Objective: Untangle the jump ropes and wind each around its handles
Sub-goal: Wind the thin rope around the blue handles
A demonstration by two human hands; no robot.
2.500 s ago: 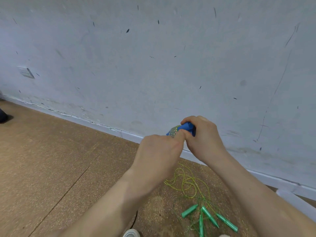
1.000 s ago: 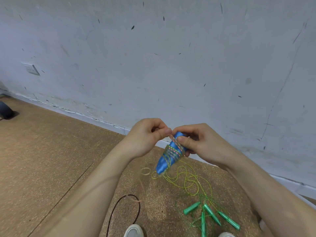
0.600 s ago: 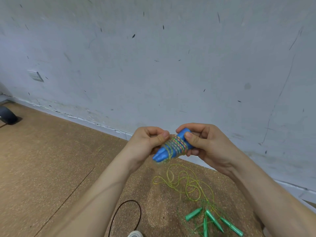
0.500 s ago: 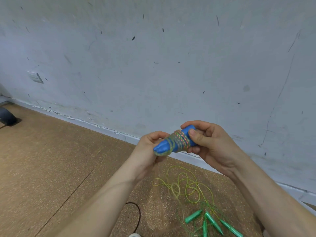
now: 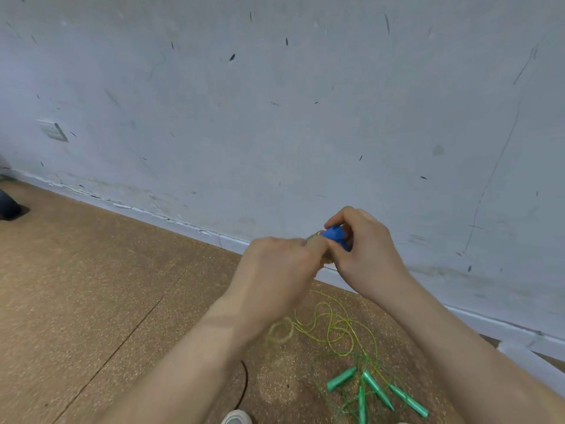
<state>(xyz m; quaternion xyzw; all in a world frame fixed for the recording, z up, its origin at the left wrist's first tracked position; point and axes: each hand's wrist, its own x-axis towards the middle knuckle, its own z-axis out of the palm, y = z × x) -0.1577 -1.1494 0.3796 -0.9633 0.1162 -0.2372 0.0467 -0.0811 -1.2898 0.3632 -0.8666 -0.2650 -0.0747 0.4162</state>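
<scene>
Hands: left grip [image 5: 275, 270] and right grip [image 5: 363, 252] have rolled backs-up since half a second ago, hiding most of the blue handles [image 5: 334, 234].
Wall [image 5: 275, 117]: pale and scuffed, with a socket [image 5: 53, 131] at left.
Floor [image 5: 91, 286]: brown, speckled.
Left grip: fingers curled, pinching the rope-wound end of the blue handles.
Right grip: fingers curled round the blue handles, held in the air before the skirting.
Loose rope [image 5: 330, 328]: yellow-green loops on the floor under the hands.
Green handles [image 5: 376, 390]: four, close together on the floor, near the loose rope.
</scene>
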